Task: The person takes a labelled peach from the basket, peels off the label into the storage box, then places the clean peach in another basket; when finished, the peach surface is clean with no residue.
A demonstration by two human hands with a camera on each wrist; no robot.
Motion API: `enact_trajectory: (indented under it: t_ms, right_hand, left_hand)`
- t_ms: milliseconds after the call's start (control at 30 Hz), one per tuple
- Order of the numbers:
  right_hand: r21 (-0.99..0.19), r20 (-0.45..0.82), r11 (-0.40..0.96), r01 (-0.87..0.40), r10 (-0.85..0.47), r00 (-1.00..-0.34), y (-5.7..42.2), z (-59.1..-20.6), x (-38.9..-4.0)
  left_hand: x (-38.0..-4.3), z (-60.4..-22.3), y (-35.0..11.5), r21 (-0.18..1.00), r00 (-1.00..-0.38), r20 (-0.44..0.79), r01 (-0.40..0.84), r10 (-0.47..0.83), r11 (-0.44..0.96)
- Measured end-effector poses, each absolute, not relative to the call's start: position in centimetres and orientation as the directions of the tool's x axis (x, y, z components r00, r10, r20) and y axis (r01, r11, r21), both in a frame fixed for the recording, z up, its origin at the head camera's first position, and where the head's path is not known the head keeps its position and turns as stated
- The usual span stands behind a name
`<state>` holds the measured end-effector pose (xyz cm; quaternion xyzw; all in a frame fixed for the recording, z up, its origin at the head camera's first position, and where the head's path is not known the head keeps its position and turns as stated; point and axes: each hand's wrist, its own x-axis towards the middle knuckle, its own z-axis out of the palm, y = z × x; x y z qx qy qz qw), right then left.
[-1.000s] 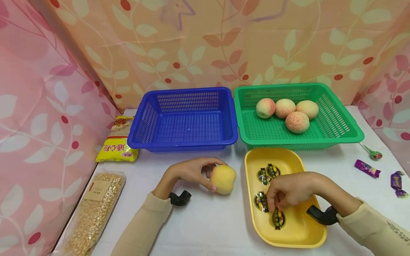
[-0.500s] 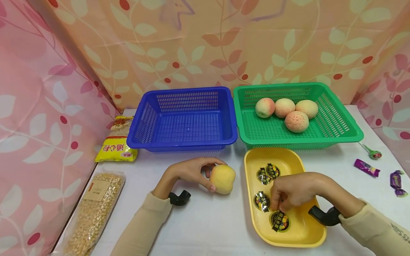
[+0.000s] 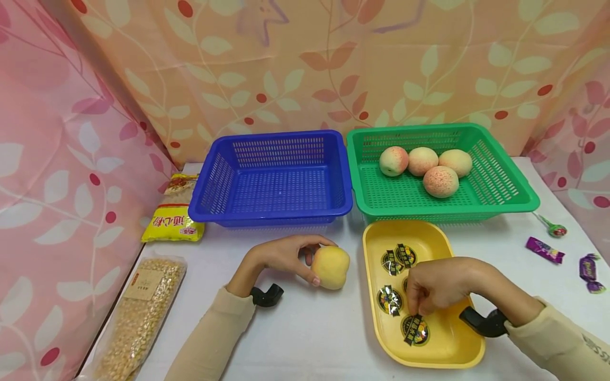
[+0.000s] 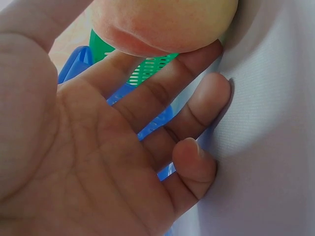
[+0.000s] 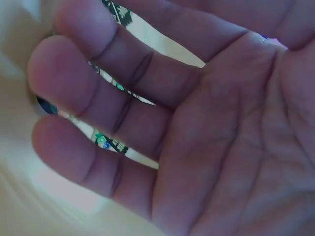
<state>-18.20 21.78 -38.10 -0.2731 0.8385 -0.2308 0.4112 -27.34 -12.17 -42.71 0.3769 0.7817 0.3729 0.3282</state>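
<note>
In the head view my left hand (image 3: 290,256) holds a yellow peach (image 3: 331,268) just above the white table, thumb and fingers round its left side. The left wrist view shows the peach's (image 4: 162,24) reddish blush and crease; the other fingers rest on the cloth. My right hand (image 3: 440,283) reaches down into a yellow tray (image 3: 450,352). Its index finger and thumb come right to the edge of a round black fruit sticker (image 3: 415,331); I cannot tell whether they pinch it. Several more stickers (image 3: 389,300) lie in the tray, one partly hidden by the hand.
A blue basket (image 3: 271,216) and a green basket (image 3: 452,211) stand behind; the green one contains several peaches (image 3: 440,181). At left lie a yellow food bag (image 3: 173,221) and a bag of corn kernels (image 3: 143,312). Wrapped candies (image 3: 545,250) and a lollipop (image 3: 556,229) lie at right.
My right hand has shifted slightly right in the tray, and the sticker at its fingertips has turned. Another sticker now shows beside the fingers. The left hand and peach stay put.
</note>
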Motion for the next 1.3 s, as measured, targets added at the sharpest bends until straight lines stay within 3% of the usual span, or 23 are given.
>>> enact_trajectory:
  t_ms: [100,233,433,533,633,733,800,933,1133,1300]
  right_hand:
    - [-0.676,-0.492,0.672,-0.304,-0.718,-0.493,22.3,-37.7,-18.6]
    - [-0.776,-0.296,0.499,-0.385,-0.828,-0.477,23.6,-36.9,-19.3]
    - [-0.779,-0.046,0.391,-0.490,-0.815,-0.577,26.3,-35.5,-19.8]
    - [-0.734,0.021,0.475,-0.486,-0.699,-0.714,28.2,-34.9,-19.7]
    - [-0.676,0.085,0.623,-0.393,-0.465,-0.881,30.3,-34.7,-19.8]
    - [-0.642,0.183,0.717,-0.273,-0.203,-0.962,32.4,-35.2,-20.1]
    - [-0.638,0.241,0.742,-0.207,-0.064,-0.968,34.0,-35.9,-20.5]
    - [-0.617,0.311,0.775,-0.137,0.081,-0.947,37.1,-37.5,-21.1]
    - [-0.532,0.345,0.842,-0.093,0.115,-0.932,40.1,-39.4,-21.7]
    - [-0.423,0.293,0.906,0.004,0.141,-0.946,41.1,-40.4,-22.3]
  left_hand:
    - [-27.3,-42.6,-12.3,0.831,-0.504,-0.225,0.348,0.834,0.435]
    - [-27.2,-42.8,-12.4,0.840,-0.503,-0.217,0.340,0.836,0.423]
    - [-26.9,-43.4,-12.3,0.847,-0.498,-0.212,0.335,0.841,0.413]
    - [-26.7,-43.3,-12.2,0.844,-0.493,-0.198,0.353,0.847,0.403]
    - [-26.5,-42.9,-12.2,0.838,-0.483,-0.183,0.378,0.856,0.393]
    - [-26.3,-42.1,-12.3,0.832,-0.484,-0.168,0.397,0.859,0.387]
    - [-26.0,-41.4,-12.5,0.833,-0.486,-0.150,0.407,0.861,0.375]
    - [-25.5,-39.5,-12.9,0.823,-0.495,-0.108,0.442,0.862,0.357]
    - [-25.4,-36.3,-13.1,0.837,-0.479,-0.039,0.464,0.877,0.291]
    - [-26.3,-33.5,-12.5,0.854,-0.473,0.023,0.467,0.881,0.229]
